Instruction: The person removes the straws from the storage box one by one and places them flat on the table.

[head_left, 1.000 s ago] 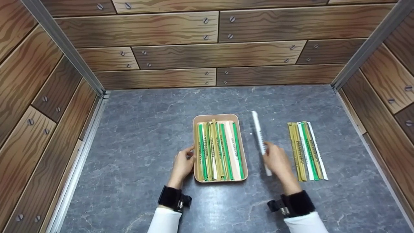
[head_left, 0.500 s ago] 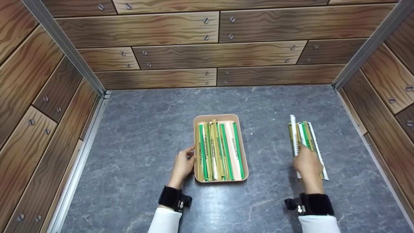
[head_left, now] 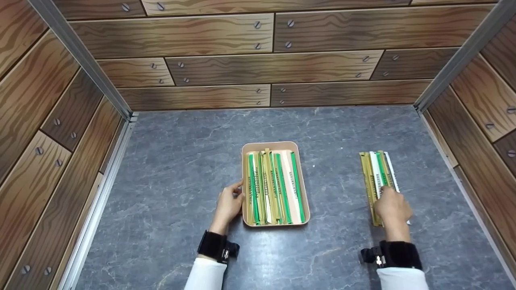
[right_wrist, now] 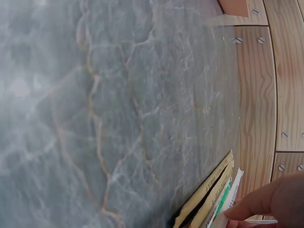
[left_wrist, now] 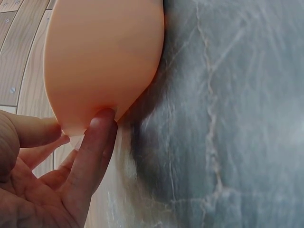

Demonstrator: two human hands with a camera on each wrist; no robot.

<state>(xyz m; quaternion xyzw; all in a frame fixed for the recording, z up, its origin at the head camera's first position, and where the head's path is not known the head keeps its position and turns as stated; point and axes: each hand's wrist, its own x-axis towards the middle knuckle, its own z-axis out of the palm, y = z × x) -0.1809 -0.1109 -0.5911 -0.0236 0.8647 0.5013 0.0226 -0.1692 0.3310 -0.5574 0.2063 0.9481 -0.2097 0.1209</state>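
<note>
Head view: right hand (head_left: 392, 208) sits at lower right of frame on the near end of the loose pile of packets (head_left: 377, 173), fingers curled down onto it. Right wrist view shows fingertips (right_wrist: 251, 209) pressing on a white packet (right_wrist: 233, 190) at the pile's edge, lower right of that frame; can't tell if it's a real pinch or just contact from above. Pile lies flat on the grey marbled tabletop (head_left: 193, 161), right of centre, well apart from the tray (head_left: 275, 145).

Left hand (head_left: 228, 205) is at the tray's left wall, just below frame centre. Left wrist view: thumb (left_wrist: 97, 147) and a finger (left_wrist: 33, 133) touch the tray (left_wrist: 104, 57) at its corner, other fingers relaxed. Tray is filled with green, olive and white packets (head_left: 274, 187) lying lengthwise.
</note>
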